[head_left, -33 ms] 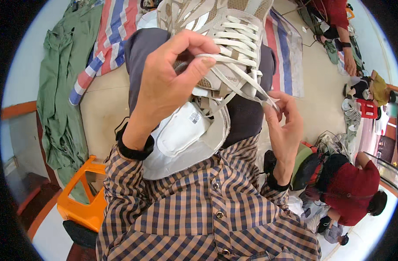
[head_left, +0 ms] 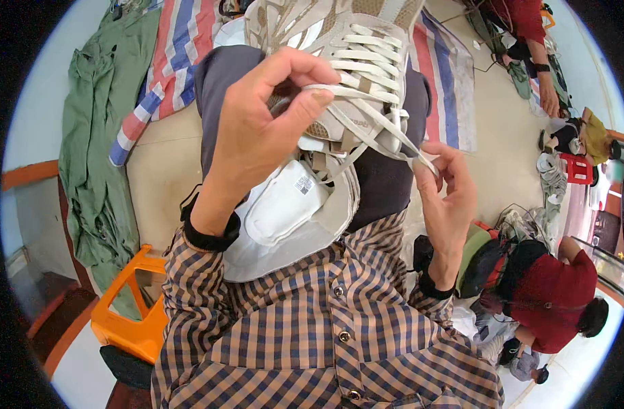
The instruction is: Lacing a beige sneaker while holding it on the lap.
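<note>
Across my lap lies a beige and grey sneaker upper (head_left: 336, 41) with cream laces (head_left: 370, 58) crisscrossed through its eyelets. My left hand (head_left: 271, 112) is on its left side, thumb and forefinger pinching a strand of lace. At the lower right, my right hand (head_left: 448, 194) pinches a lace end between thumb and fingers. The strands run slantwise between both hands and cross below the eyelets. Nearer my body is a white inner piece (head_left: 285, 211) with a small printed label. It rests against my checked shirt, and my left wrist partly covers its edge.
An orange plastic stool (head_left: 131, 300) stands at my left. Green cloth (head_left: 97, 157) and striped sheeting (head_left: 179, 61) lie beyond it. On the right, a person in red (head_left: 547, 296) sits close by, near piled shoes; a red stool (head_left: 576, 168) is farther off.
Both hands keep their pinch on the laces. The shoe and my left hand have shifted very slightly left; otherwise the scene looks the same.
</note>
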A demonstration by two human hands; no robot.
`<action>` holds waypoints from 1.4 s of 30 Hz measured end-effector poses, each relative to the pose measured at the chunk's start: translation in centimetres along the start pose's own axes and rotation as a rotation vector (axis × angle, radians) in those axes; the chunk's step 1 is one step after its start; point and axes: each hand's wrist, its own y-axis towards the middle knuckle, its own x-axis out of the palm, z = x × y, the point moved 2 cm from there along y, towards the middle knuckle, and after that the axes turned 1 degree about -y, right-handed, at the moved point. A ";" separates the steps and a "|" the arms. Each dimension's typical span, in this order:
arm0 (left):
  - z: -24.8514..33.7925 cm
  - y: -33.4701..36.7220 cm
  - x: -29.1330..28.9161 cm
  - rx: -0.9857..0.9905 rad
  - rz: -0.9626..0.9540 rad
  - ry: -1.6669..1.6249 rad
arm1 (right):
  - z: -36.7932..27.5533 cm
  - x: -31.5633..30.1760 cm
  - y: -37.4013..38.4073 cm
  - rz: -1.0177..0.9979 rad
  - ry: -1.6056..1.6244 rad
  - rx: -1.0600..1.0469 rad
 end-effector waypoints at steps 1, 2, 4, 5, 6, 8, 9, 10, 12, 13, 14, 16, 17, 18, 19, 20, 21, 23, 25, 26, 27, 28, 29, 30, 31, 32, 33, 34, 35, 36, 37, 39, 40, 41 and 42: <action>-0.1 -0.1 0.0 0.003 -0.009 0.008 | 0.2 -0.1 -0.1 -0.008 0.059 0.042; -0.1 0.1 0.0 0.014 -0.009 0.020 | 0.7 -0.2 0.0 0.001 0.070 0.041; 0.0 0.4 0.0 0.031 -0.018 0.042 | 1.8 0.0 0.1 -0.013 0.187 -0.017; 0.0 0.2 0.1 -0.002 -0.021 0.054 | 2.0 -0.1 0.0 -0.004 0.199 -0.013; 0.1 0.2 0.1 -0.035 -0.024 0.066 | 1.9 -0.1 -0.1 -0.041 0.213 -0.012; 0.5 0.2 0.0 -0.027 -0.034 0.108 | 1.8 -0.4 -0.2 -0.074 0.236 -0.003; 0.8 0.1 -0.1 -0.022 -0.032 0.140 | 1.7 -0.5 -0.2 -0.133 0.292 0.021; 1.3 0.0 -0.3 -0.025 -0.042 0.146 | 1.7 -0.5 -0.4 -0.193 0.347 0.044; 2.4 0.5 -0.7 -0.132 -0.202 0.228 | 2.0 -0.5 -0.2 -0.226 0.355 0.045; 2.9 0.7 -0.7 -0.131 -0.206 0.232 | 2.1 -0.4 -0.2 -0.263 0.354 0.046; 3.5 0.8 -0.8 -0.079 -0.250 0.327 | 2.1 -0.2 -0.2 -0.262 0.360 0.049; 3.9 0.9 -0.7 -0.027 -0.299 0.424 | 2.1 0.1 -0.2 -0.255 0.385 0.043; 4.0 1.0 -0.6 0.038 -0.288 0.478 | 2.1 0.1 -0.1 -0.255 0.386 0.045; 4.1 1.0 -0.6 0.105 -0.276 0.532 | 2.0 0.1 0.0 -0.253 0.380 0.032; 4.1 1.2 -0.7 0.106 -0.278 0.531 | 1.9 0.0 0.1 -0.250 0.373 0.018; 4.2 1.4 -0.8 0.191 -0.288 0.619 | 1.9 -0.1 0.2 -0.252 0.373 0.020; 4.5 1.6 -0.8 0.278 -0.297 0.706 | 1.9 -0.3 0.3 -0.261 0.377 0.021; 5.1 2.3 -0.6 0.325 -0.308 0.783 | 2.0 -0.4 0.5 -0.266 0.377 0.022; 5.0 2.5 -0.3 0.377 -0.318 0.856 | 1.9 -0.5 0.6 -0.252 0.391 0.016; 4.7 2.5 -0.1 0.371 -0.332 0.874 | 1.9 -0.4 0.7 -0.248 0.391 0.010; 4.5 2.6 0.0 0.365 -0.344 0.891 | 1.9 -0.2 0.6 -0.258 0.403 0.019; 4.7 2.8 0.0 0.373 -0.341 0.891 | 1.8 0.0 0.6 -0.268 0.415 0.028; 5.1 2.8 0.2 0.404 -0.350 0.982 | 1.8 0.1 0.6 -0.264 0.412 0.027; 5.2 2.8 0.3 0.434 -0.358 1.072 | 1.7 0.2 0.5 -0.285 0.430 0.012; 5.0 2.9 0.3 0.438 -0.357 1.069 | 1.7 0.2 0.4 -0.306 0.447 -0.002; 5.0 3.2 0.0 0.503 -0.236 1.108 | 1.4 0.1 0.4 -0.314 0.422 0.010; 4.9 3.4 -0.2 0.567 -0.112 1.145 | 1.5 0.0 0.4 -0.314 0.422 0.009; 4.3 3.1 0.0 0.567 -0.112 1.146 | 1.7 0.0 0.3 -0.304 0.432 0.004; 3.4 3.1 0.1 0.539 -0.064 1.130 | 1.8 0.0 0.5 -0.288 0.443 -0.006; 2.9 3.2 0.2 0.511 -0.017 1.113 | 1.7 0.0 0.7 -0.284 0.447 -0.011; 2.6 3.1 0.1 0.517 -0.016 1.117 | 1.6 0.0 0.9 -0.292 0.449 -0.001; 2.5 2.8 0.1 0.342 -0.016 1.074 | 2.0 0.1 0.8 -0.308 0.453 0.011; 2.5 2.7 0.0 0.293 -0.001 0.995 | 2.5 0.2 0.9 -0.273 0.452 -0.009; 2.8 2.7 0.0 0.293 0.000 0.998 | 2.8 0.2 1.0 -0.236 0.449 -0.029; 3.0 2.6 -0.2 0.161 -0.029 0.868 | 2.9 0.2 1.1 -0.238 0.451 -0.031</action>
